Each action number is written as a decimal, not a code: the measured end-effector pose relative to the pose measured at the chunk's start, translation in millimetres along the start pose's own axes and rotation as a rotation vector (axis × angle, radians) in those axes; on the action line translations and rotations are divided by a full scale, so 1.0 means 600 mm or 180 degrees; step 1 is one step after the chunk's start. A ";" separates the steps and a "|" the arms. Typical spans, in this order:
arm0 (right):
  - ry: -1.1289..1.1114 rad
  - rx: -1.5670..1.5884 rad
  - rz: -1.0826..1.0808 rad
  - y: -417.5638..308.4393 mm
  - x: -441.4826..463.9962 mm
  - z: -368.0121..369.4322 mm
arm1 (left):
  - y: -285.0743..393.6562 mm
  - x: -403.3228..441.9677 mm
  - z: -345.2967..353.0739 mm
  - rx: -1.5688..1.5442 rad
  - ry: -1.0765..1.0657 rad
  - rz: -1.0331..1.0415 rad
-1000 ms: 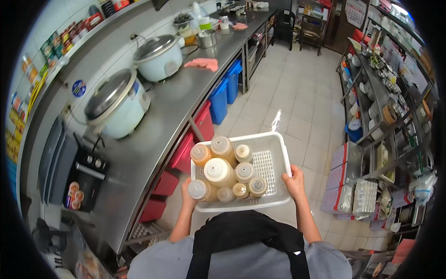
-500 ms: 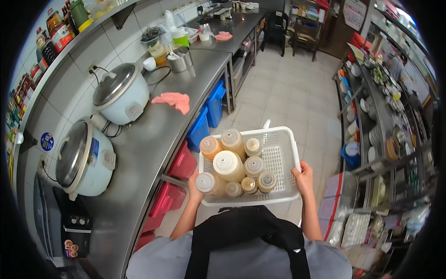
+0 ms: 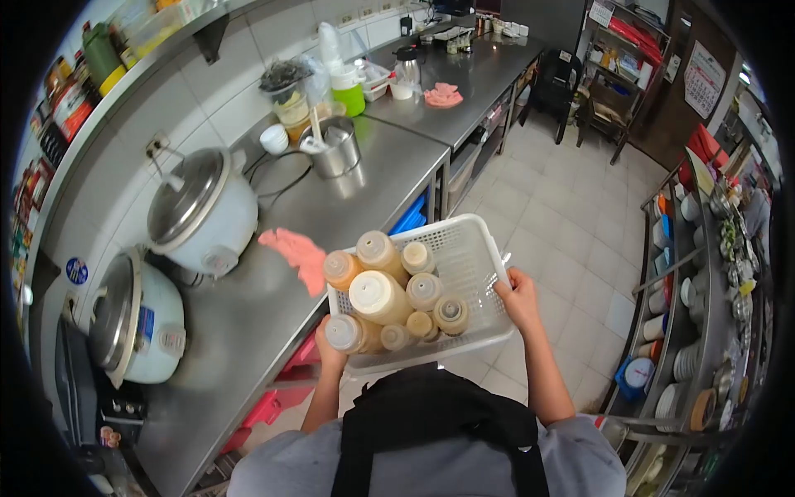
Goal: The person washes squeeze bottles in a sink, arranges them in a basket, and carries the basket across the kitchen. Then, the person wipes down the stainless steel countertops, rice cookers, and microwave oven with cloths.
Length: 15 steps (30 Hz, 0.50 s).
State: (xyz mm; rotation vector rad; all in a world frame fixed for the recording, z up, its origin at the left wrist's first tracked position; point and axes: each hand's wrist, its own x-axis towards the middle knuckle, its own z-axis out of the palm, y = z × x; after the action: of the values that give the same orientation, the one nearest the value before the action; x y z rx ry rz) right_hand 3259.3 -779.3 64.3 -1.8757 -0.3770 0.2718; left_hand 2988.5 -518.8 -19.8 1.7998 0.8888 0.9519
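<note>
A white perforated plastic basket (image 3: 472, 248) is held in front of my body, carried between both hands. My left hand (image 3: 331, 344) is closed on its left side, partly hidden behind the bottles. My right hand (image 3: 519, 300) grips the rim on the right, thumb on top. Several capped squeeze bottles stand crowded in the basket's left part, among them a large white-capped bottle (image 3: 379, 296), an orange one (image 3: 341, 270) and a small dark-capped one (image 3: 451, 315). The right part of the basket shows its bare mesh floor.
Along the left runs a steel counter (image 3: 219, 331) with two rice cookers (image 3: 203, 215), a pink cloth (image 3: 298, 257) and a steel pot (image 3: 335, 149). Tiled floor (image 3: 555, 215) stretches ahead to a black chair (image 3: 553, 87). Shelving with dishes (image 3: 687, 331) lines the right side.
My view has turned slightly, and I have come nearer the counter's pots. The basket, still in both hands, has swung left and tilted, its left corner now close to the counter edge.
</note>
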 end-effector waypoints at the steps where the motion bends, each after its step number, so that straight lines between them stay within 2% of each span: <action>1: 0.0007 -0.0073 -0.0013 -0.002 0.038 0.005 | 0.000 0.031 0.018 0.0240 -0.0054 0.0098; 6: 0.0073 -0.0103 -0.0023 0.016 0.229 0.016 | -0.005 0.187 0.144 -0.0127 -0.0331 0.0174; 8: 0.0040 -0.0074 -0.0021 0.022 0.302 0.013 | 0.000 0.238 0.192 -0.0151 -0.0098 0.0297; 9: 0.0036 -0.0043 -0.0063 0.017 0.342 0.014 | 0.010 0.263 0.210 0.0038 -0.0206 0.0547; 13: -0.0063 -0.0256 -0.0076 -0.006 0.497 0.012 | -0.005 0.355 0.314 0.0039 -0.0003 0.0621; 15: -0.0124 -0.0178 -0.0315 0.009 0.579 0.027 | -0.001 0.382 0.354 0.0265 0.0208 0.0426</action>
State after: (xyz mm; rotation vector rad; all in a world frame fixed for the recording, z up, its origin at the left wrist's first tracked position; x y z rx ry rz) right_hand 3574.3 -632.1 53.1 -1.9022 -0.5072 0.2334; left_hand 3277.0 -399.6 -31.7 1.9280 0.8681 1.0777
